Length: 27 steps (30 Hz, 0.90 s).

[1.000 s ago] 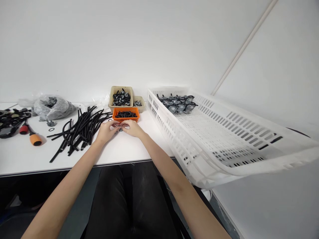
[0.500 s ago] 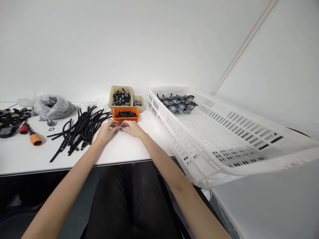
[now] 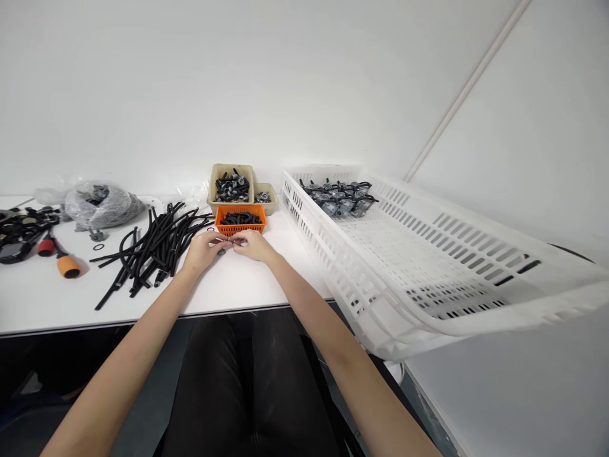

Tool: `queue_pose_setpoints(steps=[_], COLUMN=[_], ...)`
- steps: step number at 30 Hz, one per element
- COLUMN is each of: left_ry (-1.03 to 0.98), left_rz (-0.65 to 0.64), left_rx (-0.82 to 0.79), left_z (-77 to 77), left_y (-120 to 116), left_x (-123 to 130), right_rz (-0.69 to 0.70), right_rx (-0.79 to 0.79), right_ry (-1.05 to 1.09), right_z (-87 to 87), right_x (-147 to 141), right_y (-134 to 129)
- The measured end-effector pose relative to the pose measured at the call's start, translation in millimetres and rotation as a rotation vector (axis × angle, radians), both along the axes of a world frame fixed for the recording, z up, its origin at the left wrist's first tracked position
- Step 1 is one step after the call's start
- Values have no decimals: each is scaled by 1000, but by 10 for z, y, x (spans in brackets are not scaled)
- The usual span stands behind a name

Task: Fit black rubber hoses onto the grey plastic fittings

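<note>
My left hand (image 3: 204, 249) and my right hand (image 3: 252, 245) meet fingertip to fingertip over the white table, just in front of the orange basket (image 3: 240, 219). Both are closed in a pinch around a small grey part, mostly hidden by the fingers. A bit of grey shows under the left fingertips. Short black tube pieces lie in the orange basket. Left of my left hand spreads a pile of long black tubes (image 3: 159, 244), with a small black ring (image 3: 210, 230) near its right end.
Behind the basket stand a beige bin (image 3: 214, 202) of grey-and-black parts and a smaller bin (image 3: 272, 206). A large white crate (image 3: 404, 266) holding clear-and-black assemblies (image 3: 345, 198) fills the right. At left are a plastic bag (image 3: 102, 206) of grey parts and an orange-handled screwdriver (image 3: 69, 265).
The fingers have shifted slightly around the small part, and less grey shows beneath the right fingertips. Everything else stays in place.
</note>
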State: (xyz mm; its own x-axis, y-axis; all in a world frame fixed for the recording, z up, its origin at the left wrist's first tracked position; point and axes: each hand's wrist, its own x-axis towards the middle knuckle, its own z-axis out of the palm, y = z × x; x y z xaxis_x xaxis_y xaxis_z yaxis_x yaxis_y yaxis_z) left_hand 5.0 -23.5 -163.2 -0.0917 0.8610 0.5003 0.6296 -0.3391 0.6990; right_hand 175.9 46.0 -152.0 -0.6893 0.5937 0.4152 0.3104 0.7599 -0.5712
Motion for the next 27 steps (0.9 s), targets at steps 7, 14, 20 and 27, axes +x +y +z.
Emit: queue_pose_setpoints(steps=[7,14,20,27], left_ry=[-8,-26,-26,-1], left_rz=[11,-17,-48,-27], left_rx=[6,-18,-48,-30], left_z=[-39,-39,-18,-33], left_y=[20,23,14,22], left_x=[-26,-23,-6,-14], right_rz=[-10,-50,-17,-17], right_rx=[19,23,11,-21], right_ry=[-26,-26,2,41], right_z=[53,31,-18,-79], right_x=[-6,-19,-27,-31], right_y=[-46,-24,27,62])
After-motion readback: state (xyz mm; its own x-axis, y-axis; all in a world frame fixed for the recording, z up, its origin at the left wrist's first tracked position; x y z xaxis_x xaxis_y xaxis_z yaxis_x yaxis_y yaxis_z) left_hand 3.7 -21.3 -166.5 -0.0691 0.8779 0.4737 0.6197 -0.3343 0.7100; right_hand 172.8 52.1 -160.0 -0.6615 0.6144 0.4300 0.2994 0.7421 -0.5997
